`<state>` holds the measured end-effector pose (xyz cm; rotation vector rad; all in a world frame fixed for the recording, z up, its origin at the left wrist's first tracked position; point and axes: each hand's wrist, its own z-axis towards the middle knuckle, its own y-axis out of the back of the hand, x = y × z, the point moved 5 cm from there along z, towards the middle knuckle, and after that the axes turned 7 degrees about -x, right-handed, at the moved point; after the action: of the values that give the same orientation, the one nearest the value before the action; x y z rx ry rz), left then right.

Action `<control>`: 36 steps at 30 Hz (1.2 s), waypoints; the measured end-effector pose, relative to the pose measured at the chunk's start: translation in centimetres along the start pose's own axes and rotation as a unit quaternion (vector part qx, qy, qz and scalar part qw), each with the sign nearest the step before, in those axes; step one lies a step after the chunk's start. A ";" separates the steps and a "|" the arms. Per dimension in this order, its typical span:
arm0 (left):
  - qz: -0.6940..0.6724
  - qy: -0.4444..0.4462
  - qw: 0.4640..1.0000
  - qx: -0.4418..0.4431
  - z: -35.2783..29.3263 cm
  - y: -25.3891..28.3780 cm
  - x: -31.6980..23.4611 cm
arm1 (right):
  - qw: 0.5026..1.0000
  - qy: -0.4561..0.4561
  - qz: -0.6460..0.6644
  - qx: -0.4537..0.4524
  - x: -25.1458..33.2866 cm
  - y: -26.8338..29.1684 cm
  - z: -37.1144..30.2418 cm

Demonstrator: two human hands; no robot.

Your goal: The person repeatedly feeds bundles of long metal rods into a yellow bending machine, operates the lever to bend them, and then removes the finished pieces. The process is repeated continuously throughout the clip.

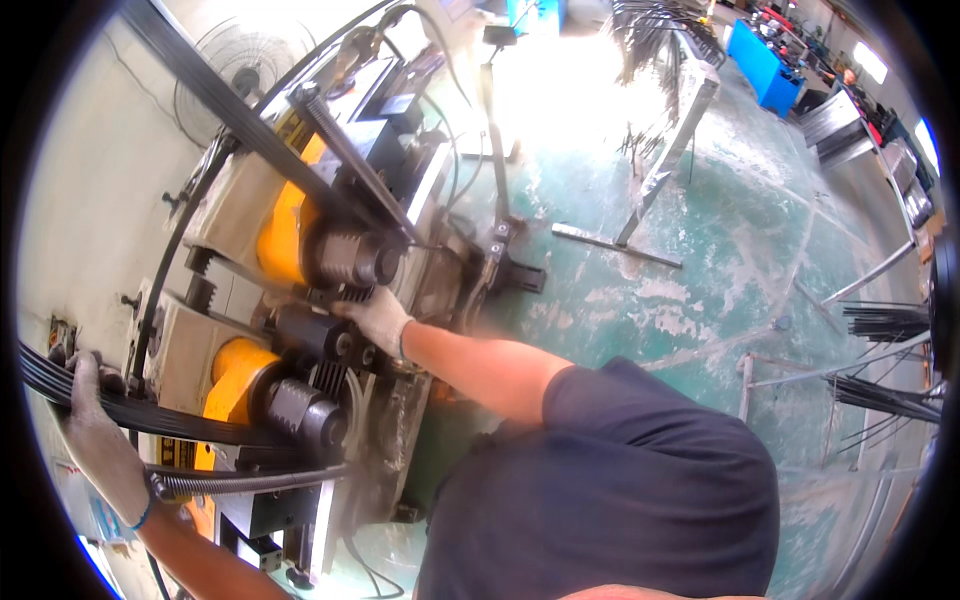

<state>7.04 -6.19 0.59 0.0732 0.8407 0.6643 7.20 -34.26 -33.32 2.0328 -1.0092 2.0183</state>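
At the left, a bundle of thin black rods [175, 418] runs across the machine past a yellow housing [236, 375]. My left hand [100, 440], in a pale work glove, is closed round this bundle near its outer end. My right hand [380, 322], gloved too, reaches in between the two yellow housings. It rests against a dark metal block [312, 335] with round fittings; its fingertips are partly hidden there. Dark ribbed cylinders, one upper [352, 258] and one lower [305, 412], stick out from the machine on either side of this hand.
A spring-covered rod [250, 482] juts out below the bundle, and a long dark bar [230, 105] slants over the machine's upper part. A wire fan [245, 75] stands behind. Right of the machine are a metal stand [660, 170] on green floor and racks of black rods [885, 395].
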 end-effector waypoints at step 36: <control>0.050 0.092 0.993 0.057 -1.8 1.4 -1.6 | 0.998 -0.050 -0.021 0.037 -6.4 1.4 3.7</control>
<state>4.25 -6.34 0.90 0.1597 1.0582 0.7244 10.31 -34.88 -40.17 2.1940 -0.9147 1.9785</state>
